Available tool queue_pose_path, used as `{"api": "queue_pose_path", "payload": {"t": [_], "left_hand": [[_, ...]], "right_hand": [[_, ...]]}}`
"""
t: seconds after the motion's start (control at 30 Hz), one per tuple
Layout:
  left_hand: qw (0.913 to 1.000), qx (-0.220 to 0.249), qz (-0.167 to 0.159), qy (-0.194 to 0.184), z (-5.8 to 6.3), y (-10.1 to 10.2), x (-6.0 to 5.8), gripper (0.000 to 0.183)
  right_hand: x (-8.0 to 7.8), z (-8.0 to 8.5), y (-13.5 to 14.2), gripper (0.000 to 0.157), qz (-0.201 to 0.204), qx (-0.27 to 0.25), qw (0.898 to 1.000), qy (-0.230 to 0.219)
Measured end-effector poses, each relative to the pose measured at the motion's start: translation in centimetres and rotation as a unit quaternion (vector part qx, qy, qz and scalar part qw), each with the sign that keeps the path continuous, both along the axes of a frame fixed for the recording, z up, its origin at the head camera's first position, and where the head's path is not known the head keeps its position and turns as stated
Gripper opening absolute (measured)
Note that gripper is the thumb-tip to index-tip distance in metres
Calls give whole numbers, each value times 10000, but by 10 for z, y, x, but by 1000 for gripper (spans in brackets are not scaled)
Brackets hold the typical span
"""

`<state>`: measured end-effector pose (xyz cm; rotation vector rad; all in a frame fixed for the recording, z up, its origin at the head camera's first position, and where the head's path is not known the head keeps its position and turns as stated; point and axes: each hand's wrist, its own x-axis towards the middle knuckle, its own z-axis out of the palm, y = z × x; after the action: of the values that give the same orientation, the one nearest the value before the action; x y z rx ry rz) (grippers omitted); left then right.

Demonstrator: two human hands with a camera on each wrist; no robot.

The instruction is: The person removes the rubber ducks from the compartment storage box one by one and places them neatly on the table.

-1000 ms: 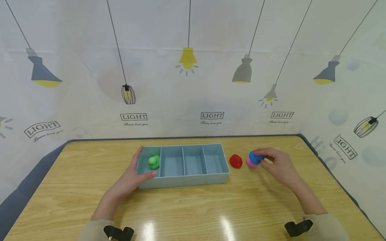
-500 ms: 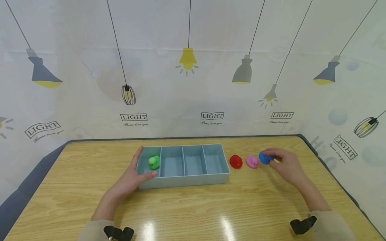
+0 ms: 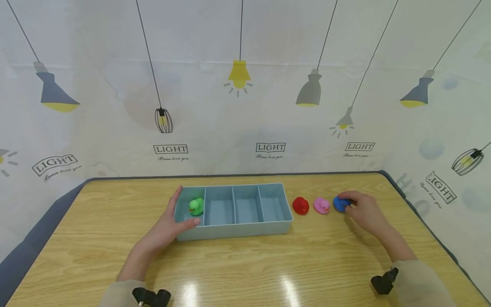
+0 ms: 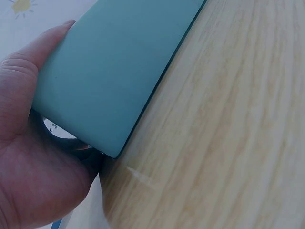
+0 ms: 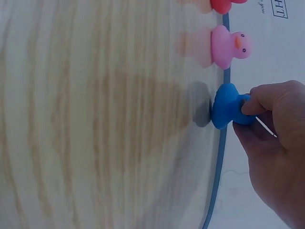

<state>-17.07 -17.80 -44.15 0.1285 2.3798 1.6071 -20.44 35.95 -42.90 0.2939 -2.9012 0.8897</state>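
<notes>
My left hand (image 3: 166, 228) holds the left end of a pale blue-grey divided box (image 3: 232, 231), thumb over the front rim and fingers at the left side. In the left wrist view the box's outer wall (image 4: 119, 62) fills the top, the hand (image 4: 38, 157) at its corner. A green rubber duck (image 3: 196, 207) sits in the leftmost compartment. With thumb and fingers, my right hand (image 3: 366, 212) pinches a blue rubber duck (image 3: 339, 204) by its head, low at the tabletop. Left of it stand a pink rubber duck (image 3: 321, 206) and a red rubber duck (image 3: 301, 205).
Under everything lies a wood-grain table (image 3: 245, 268) with a dark edge. Behind it rises a pale backdrop (image 3: 207, 106) printed with lamps. A black wrist device (image 3: 383, 282) sits at the right sleeve, another black device (image 3: 151, 296) at the left.
The blue duck, first over the pink one, has moved right and down to the tabletop in my right hand, uncovering the pink duck. My left hand and the box have stayed put.
</notes>
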Motion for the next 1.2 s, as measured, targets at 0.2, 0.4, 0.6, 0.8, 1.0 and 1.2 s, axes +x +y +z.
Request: {"api": "queue_pose_path", "payload": {"t": [0.2,0.4,0.6,0.8,1.0,1.2], "left_hand": [[10000,17,15,-34,1,0,1,111],[10000,55,34,-66,1,0,1,111],[9999,77,44,-85,1,0,1,110],[9999,74,51,-86,0,1,0,110],[10000,0,52,-55,1,1,0,111],[9999,4,58,-94,2,1,0,110]], "right_hand": [[-3,-2,-1,30,128,218,9997,50],[-6,0,1,31,273,235,9993,119],[-6,-1,3,34,258,182,9995,-8],[-6,10,1,40,397,234,9983,360],[-5,38,-18,37,542,221,9958,705],[-7,54,-58,37,836,-38,9935,769]]}}
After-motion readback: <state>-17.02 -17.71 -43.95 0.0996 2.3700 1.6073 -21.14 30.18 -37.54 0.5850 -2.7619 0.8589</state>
